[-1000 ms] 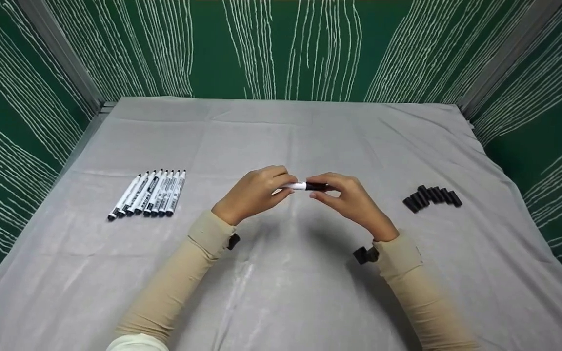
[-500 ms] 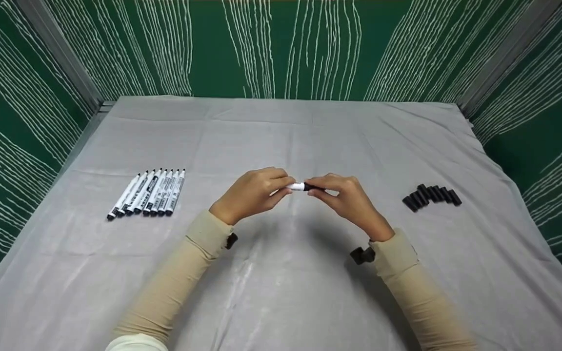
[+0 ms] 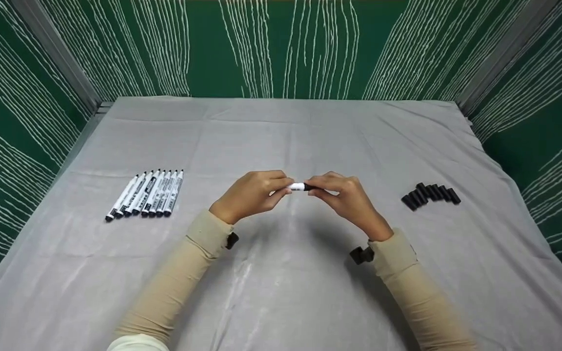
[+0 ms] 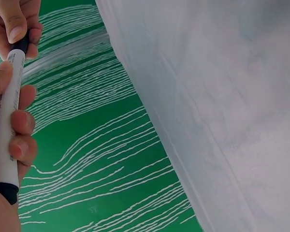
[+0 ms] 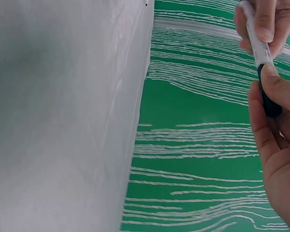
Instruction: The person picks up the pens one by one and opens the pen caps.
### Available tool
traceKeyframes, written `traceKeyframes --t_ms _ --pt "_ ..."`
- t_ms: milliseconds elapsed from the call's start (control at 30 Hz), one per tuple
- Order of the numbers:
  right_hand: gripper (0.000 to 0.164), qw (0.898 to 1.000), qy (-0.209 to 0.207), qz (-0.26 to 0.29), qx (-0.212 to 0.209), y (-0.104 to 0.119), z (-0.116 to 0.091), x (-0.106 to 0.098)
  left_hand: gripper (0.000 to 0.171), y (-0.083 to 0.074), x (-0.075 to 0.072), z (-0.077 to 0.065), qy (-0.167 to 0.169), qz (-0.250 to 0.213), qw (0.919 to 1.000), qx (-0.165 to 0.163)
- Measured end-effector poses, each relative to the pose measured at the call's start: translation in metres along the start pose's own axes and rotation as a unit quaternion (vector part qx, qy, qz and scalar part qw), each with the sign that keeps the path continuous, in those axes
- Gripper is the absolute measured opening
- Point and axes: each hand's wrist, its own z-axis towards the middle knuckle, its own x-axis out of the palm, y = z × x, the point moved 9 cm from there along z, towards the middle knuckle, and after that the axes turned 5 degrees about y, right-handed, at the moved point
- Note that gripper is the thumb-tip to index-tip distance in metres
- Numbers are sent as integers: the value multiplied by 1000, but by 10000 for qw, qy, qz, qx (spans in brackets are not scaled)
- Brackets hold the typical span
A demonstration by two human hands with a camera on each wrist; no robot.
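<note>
Above the middle of the table, both hands hold one white marker (image 3: 298,186) lying level between them. My left hand (image 3: 254,192) grips its white barrel, fingers curled round it in the left wrist view, where a dark end plug (image 4: 5,192) shows near the palm. With thumb and fingers my right hand (image 3: 347,195) pinches the black cap (image 5: 268,96) at the marker's other end. In the right wrist view the cap sits against the white barrel (image 5: 256,38), in line with it.
Several uncapped white markers (image 3: 149,195) lie side by side on the left of the table, black tips pointing away. On the right lie several loose black caps (image 3: 432,194) in a curved row. A grey cloth (image 3: 281,292) covers the table, with green white-streaked walls (image 3: 212,48) around it.
Over the last second the right hand and cap have shifted slightly left towards the left hand, and less of the black cap shows. The markers and loose caps on the table stay put.
</note>
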Motion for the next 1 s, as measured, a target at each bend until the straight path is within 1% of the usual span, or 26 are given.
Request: traceKeyframes --t_ms 167,633,833,1000 --pt "25 10000 -11 25 -6 1 -1 -2 21 2 1 -2 -47 -145 9999 7" --pt "25 9999 -82 -1 89 1 -1 -6 21 1 -4 -4 -69 22 9999 -120" --pt "24 9995 -300 113 66 -3 -4 -12 21 6 -8 -8 -189 97 9996 -158" --pt "25 9986 -482 223 64 -9 -7 -17 21 12 -11 -15 -248 157 9993 -237"
